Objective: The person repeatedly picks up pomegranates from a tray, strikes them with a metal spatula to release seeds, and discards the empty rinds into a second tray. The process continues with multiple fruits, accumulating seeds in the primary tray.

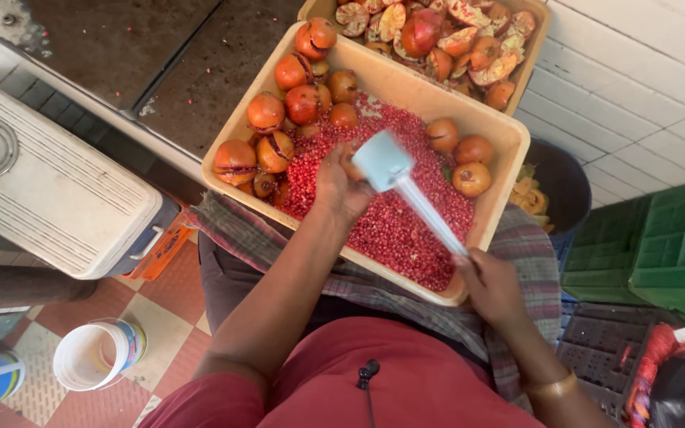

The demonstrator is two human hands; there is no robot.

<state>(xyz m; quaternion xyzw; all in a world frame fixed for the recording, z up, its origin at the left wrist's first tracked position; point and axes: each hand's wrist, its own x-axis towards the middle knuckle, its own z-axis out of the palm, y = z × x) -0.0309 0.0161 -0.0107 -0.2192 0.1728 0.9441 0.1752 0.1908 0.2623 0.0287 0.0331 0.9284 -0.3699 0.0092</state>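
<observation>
Left hand [341, 184] cups a pomegranate half over the red seeds in the shallow beige plastic tray [509, 143]; right hand [489, 287] grips a pale-blue mallet [394, 170], its head against the fruit. Judging by this, seeds are being knocked out; each blow needs aim.

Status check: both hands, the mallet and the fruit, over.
Right hand grips mallet handle. Left hand holds pomegranate piece over seed-filled tray. Mallet head at the fruit. Nothing obstructing.
</observation>
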